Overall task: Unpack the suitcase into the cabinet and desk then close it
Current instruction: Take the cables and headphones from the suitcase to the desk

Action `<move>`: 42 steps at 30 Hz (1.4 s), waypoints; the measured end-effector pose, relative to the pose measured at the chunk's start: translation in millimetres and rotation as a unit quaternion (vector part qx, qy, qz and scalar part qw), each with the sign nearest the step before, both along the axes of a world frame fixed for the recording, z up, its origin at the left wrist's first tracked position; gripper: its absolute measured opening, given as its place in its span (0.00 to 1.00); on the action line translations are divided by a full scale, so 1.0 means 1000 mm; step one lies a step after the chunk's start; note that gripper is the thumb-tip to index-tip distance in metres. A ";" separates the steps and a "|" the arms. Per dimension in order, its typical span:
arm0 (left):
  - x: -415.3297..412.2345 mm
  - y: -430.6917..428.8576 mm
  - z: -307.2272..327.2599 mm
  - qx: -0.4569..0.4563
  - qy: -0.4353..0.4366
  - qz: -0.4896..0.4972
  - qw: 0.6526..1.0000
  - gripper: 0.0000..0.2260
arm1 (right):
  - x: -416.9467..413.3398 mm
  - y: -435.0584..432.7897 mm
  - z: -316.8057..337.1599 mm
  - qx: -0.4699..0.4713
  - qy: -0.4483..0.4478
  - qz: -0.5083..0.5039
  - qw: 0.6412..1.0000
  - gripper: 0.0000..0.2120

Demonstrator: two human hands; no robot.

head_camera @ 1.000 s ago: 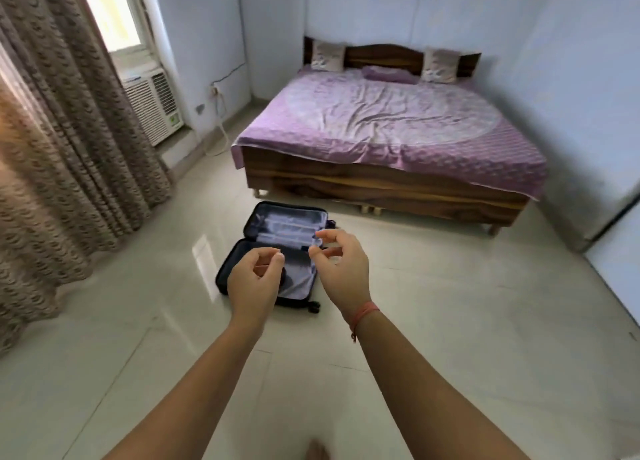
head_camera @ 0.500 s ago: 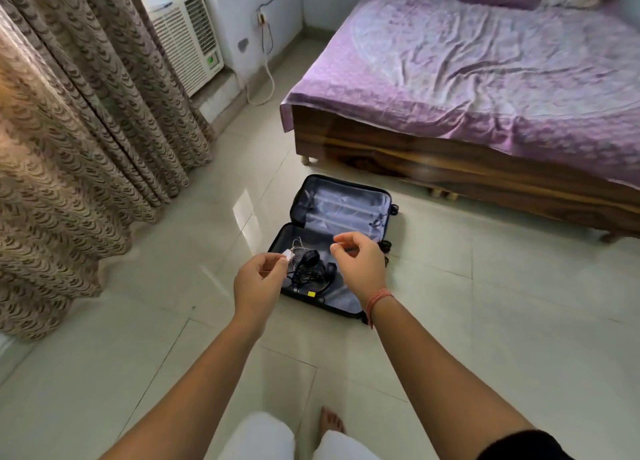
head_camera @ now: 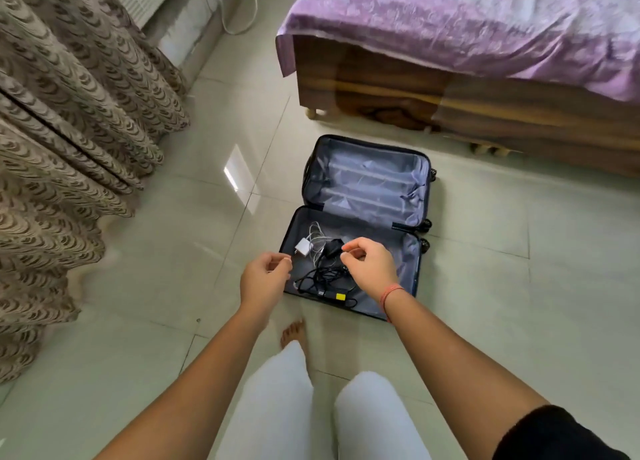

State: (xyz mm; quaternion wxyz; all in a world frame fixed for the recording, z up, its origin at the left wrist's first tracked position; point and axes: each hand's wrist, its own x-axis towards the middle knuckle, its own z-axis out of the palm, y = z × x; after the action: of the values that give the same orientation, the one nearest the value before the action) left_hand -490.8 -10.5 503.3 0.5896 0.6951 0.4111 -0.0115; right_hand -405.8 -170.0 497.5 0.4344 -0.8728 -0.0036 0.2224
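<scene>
Both hands are out over the near half of the suitcase, above its contents and not yet touching them. The left hand has its fingers curled in, thumb tip against forefinger, over the case's left rim. The right hand, with a red thread at the wrist, is curled the same way over the middle. It looks like a fine pinch, but I cannot tell whether either hand holds something thin or nothing at all. Poised side by side like this, they seem ready to work on the tangle below from two sides.

Under them lies a white charger with its white cable looped beside it. A black adapter lies against that cable. A heap of black cords reaches the near rim, where a yellow tag shows.

The suitcase lies opened flat on the tiled floor, so both halves can be reached from above. The far half shows only grey lining, so the unpacking is probably nearly done and these electronics are what remains.

The person stands at the near edge, one bare foot just short of the rim, close enough to reach straight down. The bed stands beyond the case and a curtain hangs to the left. Neither cabinet nor worktop is in view, so whatever is lifted will have to be carried away.
</scene>
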 end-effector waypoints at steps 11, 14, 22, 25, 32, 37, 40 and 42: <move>0.075 0.066 -0.300 -0.043 0.061 -0.005 0.997 0.07 | 0.060 0.083 -0.319 -0.135 0.001 0.261 0.956 0.16; 0.095 0.082 -0.394 0.027 0.059 -0.080 0.995 0.08 | 0.084 0.102 -0.412 -0.223 -0.115 0.419 0.873 0.21; 0.178 0.089 -0.535 0.282 0.007 -0.320 0.904 0.21 | 0.144 0.073 -0.539 -0.383 -0.242 0.373 0.809 0.13; 0.193 0.075 -0.555 0.331 0.044 -0.339 0.879 0.28 | 0.150 0.062 -0.539 -0.449 -0.182 0.350 0.802 0.15; 0.220 0.056 -0.602 0.427 0.205 -0.386 0.792 0.56 | 0.176 0.082 -0.542 -0.416 -0.145 0.293 0.849 0.12; 0.219 0.066 -0.618 0.447 0.160 -0.423 0.772 0.31 | 0.172 0.089 -0.561 -0.287 -0.098 0.237 0.923 0.11; 0.214 0.074 -0.617 0.449 0.122 -0.432 0.773 0.19 | 0.171 0.093 -0.567 -0.217 -0.120 0.210 0.946 0.20; 0.210 0.078 -0.619 0.456 0.106 -0.426 0.774 0.16 | 0.171 0.097 -0.571 -0.209 -0.135 0.241 0.938 0.35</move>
State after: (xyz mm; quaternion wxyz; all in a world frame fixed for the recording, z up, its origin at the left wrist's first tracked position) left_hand -280.4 67.4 -116.1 0.0911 0.9809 0.0894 -0.1465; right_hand -235.1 -73.4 -73.1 0.1711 -0.9387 -0.2262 0.1962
